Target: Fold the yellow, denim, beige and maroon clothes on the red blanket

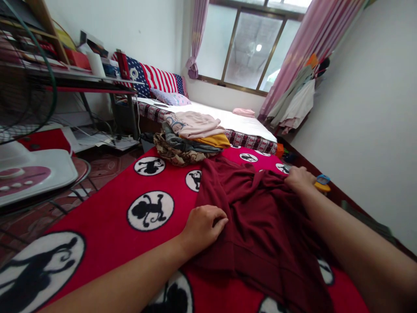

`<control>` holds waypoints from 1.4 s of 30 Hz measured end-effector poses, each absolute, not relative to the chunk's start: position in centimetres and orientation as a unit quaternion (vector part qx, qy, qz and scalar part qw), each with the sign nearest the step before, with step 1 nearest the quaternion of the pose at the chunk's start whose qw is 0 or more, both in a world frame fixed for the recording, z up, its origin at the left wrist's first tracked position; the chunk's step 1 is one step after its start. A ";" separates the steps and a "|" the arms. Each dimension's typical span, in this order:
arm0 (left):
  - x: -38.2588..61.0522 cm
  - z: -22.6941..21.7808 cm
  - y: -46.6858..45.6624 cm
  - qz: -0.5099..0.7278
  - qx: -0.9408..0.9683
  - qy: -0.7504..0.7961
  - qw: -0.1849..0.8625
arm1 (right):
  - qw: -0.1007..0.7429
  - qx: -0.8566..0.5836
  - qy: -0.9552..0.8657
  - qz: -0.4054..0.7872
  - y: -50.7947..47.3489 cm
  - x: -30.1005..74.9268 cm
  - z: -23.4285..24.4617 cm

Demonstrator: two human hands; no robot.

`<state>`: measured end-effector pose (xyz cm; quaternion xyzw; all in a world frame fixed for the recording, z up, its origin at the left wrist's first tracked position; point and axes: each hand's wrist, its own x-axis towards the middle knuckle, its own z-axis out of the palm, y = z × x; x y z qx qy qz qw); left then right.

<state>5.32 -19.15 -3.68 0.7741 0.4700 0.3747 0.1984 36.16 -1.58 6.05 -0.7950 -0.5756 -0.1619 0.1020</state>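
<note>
A dark maroon garment (260, 217) lies crumpled on a red blanket (114, 226) printed with black monkey figures in white circles. My left hand (203, 226) rests at the garment's left edge, fingers curled and pinching the cloth. My right hand (298, 179) reaches to the garment's far right part, fingers closed on the fabric there. Both forearms come in from the bottom of the view.
A pile of folded clothes (192, 137) sits at the blanket's far end. Beyond it is a bed (241, 124) with a flag-pattern pillow. A fan (22, 108) and a cluttered desk (81, 78) stand at left. A yellow and blue object (322, 183) lies by the right wall.
</note>
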 end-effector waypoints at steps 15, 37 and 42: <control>5.2 -4.2 -19.5 0.364 0.787 0.456 0.202 | 0.115 -0.697 -0.702 -0.093 2.2 24.9 0.1; 5.4 -4.4 -19.4 0.366 0.798 0.456 0.144 | 0.208 -0.565 -0.797 0.048 3.8 17.0 0.1; 5.6 -4.3 -19.3 0.341 0.793 0.490 0.121 | 0.360 -0.563 -0.744 -0.002 4.8 17.8 -0.2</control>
